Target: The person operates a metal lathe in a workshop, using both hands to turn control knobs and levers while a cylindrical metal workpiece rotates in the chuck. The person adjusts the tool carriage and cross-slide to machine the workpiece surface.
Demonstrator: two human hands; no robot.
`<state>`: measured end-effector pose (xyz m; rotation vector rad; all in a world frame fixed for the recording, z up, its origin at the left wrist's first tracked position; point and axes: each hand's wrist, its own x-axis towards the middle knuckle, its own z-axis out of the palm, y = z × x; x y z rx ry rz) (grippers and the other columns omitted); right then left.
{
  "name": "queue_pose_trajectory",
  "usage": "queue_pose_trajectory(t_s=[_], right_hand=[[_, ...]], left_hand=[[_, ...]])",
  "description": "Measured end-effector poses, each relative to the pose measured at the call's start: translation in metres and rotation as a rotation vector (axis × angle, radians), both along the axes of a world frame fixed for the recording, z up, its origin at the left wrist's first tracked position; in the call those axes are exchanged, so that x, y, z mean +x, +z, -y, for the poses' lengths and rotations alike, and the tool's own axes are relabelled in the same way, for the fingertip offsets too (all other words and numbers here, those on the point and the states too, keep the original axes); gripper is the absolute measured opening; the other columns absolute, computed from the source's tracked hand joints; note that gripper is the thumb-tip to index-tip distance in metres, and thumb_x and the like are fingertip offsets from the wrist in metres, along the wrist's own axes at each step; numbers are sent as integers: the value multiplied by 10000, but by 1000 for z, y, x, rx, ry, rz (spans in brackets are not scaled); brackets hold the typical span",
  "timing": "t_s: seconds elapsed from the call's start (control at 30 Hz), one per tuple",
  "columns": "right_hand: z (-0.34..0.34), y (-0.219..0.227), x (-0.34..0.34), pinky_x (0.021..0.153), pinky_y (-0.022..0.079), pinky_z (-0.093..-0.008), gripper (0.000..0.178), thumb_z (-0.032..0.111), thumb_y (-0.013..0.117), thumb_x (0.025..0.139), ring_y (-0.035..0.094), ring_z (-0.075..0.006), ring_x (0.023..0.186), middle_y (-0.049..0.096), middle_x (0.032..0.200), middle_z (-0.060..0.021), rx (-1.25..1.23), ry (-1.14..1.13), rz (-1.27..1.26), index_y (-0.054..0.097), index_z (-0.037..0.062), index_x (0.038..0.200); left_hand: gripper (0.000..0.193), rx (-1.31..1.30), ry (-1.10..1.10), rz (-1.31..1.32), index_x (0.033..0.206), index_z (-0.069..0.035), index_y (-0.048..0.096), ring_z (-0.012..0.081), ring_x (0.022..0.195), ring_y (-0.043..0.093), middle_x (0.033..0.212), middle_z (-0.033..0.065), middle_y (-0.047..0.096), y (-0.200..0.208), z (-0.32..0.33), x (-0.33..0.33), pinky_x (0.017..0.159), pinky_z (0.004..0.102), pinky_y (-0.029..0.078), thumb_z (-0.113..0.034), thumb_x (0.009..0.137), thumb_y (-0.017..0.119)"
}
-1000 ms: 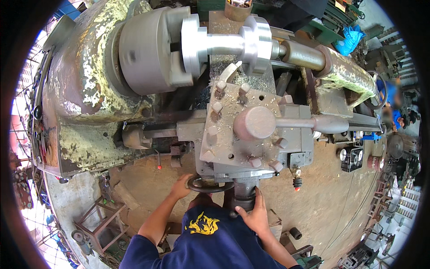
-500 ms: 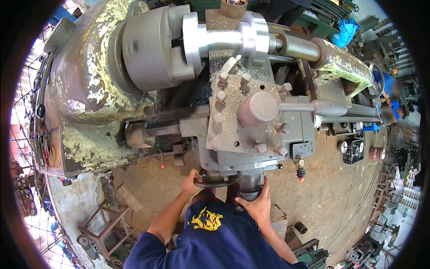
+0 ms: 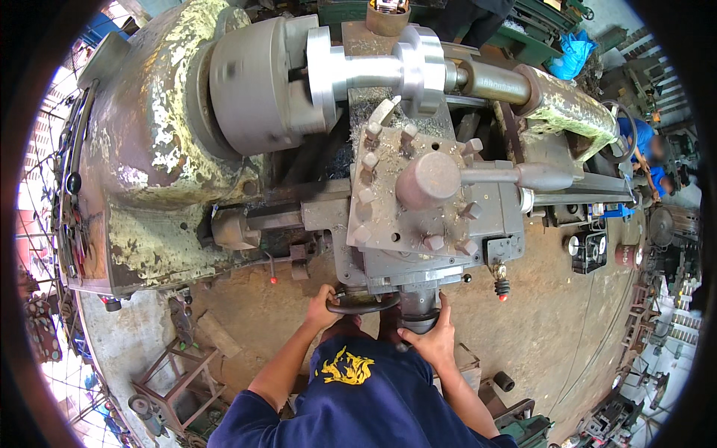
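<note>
I stand at a metal lathe. My left hand is closed round the rim of a dark handwheel below the carriage. My right hand grips the round cross-slide handle, thumb across its near side; its fingers are partly hidden. Above them sits the square tool post with its bolts, a round knob and a long lever. Its cutting tool points toward a shiny stepped metal workpiece, apart from it or touching, I cannot tell. The grey chuck holds the workpiece's left end.
The tailstock supports the workpiece's right end. Metal chips lie on the tool post and carriage. A red-tipped lever hangs below the bed. A metal frame stand stands at the lower left. Other people are at the far right.
The whole view has shifted slightly. Both hands keep their grips on the handwheel and the cross-slide handle, with little visible movement.
</note>
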<state>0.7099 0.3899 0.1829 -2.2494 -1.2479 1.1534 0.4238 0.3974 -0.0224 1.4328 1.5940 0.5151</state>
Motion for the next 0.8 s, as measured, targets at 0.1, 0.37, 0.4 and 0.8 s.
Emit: queue_pose_trajectory(t_s=[0.1, 0.37, 0.4, 0.8], right_hand=[[3, -7, 11, 973, 504, -453, 1180, 292, 927, 577, 609, -443, 1136, 573, 1243, -343, -54, -48, -168, 238, 10, 1492], [19, -81, 54, 994, 484, -431, 1167, 224, 887, 568, 574, -345, 1184, 527, 1334, -214, 62, -177, -949, 231, 8, 1509], [23, -94, 58, 998, 483, -433, 1163, 231, 872, 564, 571, -350, 1193, 524, 1345, -213, 39, -220, -1081, 236, 14, 1513], [52, -167, 89, 1014, 474, -482, 1147, 310, 822, 596, 540, -368, 1262, 503, 1432, -168, -291, -411, -1528, 241, 140, 1570]], left_hand=[[267, -13, 5, 21, 1009, -89, 490, 293, 716, 672, 732, 106, 642, -9, 2, -3, 656, 378, 505, -102, 817, 674], [231, -64, 17, 31, 1005, -92, 498, 304, 781, 676, 772, 109, 657, -4, 1, -3, 705, 385, 507, -117, 834, 651], [220, -70, 19, 28, 997, -89, 505, 317, 776, 678, 768, 115, 658, -3, 0, -3, 701, 394, 511, -114, 835, 651], [226, -44, 6, 47, 994, -99, 548, 324, 768, 669, 785, 114, 659, -10, 0, -6, 704, 394, 512, -133, 804, 665]])
